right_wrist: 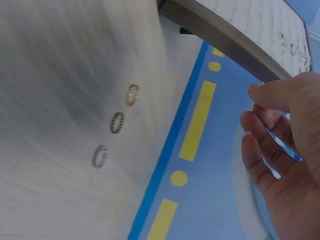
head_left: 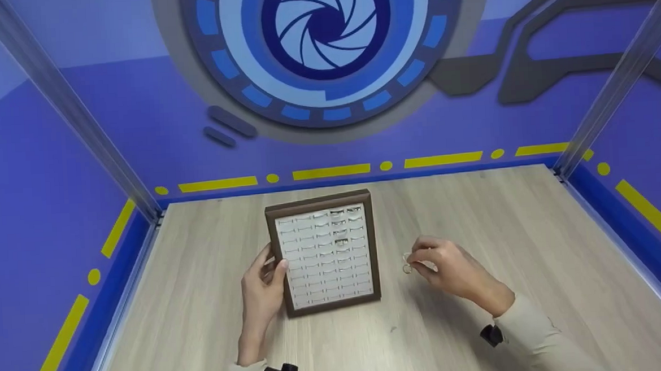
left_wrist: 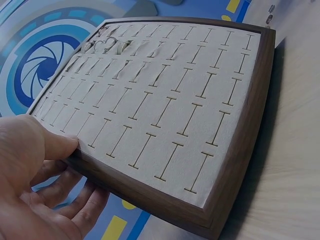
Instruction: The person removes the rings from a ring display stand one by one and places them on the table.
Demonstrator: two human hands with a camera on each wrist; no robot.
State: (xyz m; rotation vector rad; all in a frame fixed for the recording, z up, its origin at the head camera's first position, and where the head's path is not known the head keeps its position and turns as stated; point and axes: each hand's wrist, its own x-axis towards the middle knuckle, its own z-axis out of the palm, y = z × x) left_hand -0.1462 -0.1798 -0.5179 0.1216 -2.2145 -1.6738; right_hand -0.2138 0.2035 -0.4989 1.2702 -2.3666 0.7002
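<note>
My left hand point(head_left: 264, 293) grips the left side of a brown-framed ring display tray point(head_left: 374, 251), thumb on the front edge and fingers behind. The tray stands tilted, its pale slotted pad point(left_wrist: 165, 95) facing me. Several rings point(left_wrist: 111, 46) sit in slots near the pad's top. My right hand point(head_left: 445, 264) is to the right of the tray, its fingers loosely bent with a gap before the thumb and nothing visible between them. In the right wrist view, a gold ring point(right_wrist: 132, 95), a black-patterned ring point(right_wrist: 117, 123) and a silvery ring point(right_wrist: 99, 156) lie in a row on the table.
The light wood table point(head_left: 209, 243) ends at a blue back wall point(head_left: 134, 116) with yellow marks. Blue side panels and metal corner posts point(head_left: 614, 86) stand left and right. Black wrist straps point(head_left: 491, 335) are on both sleeves.
</note>
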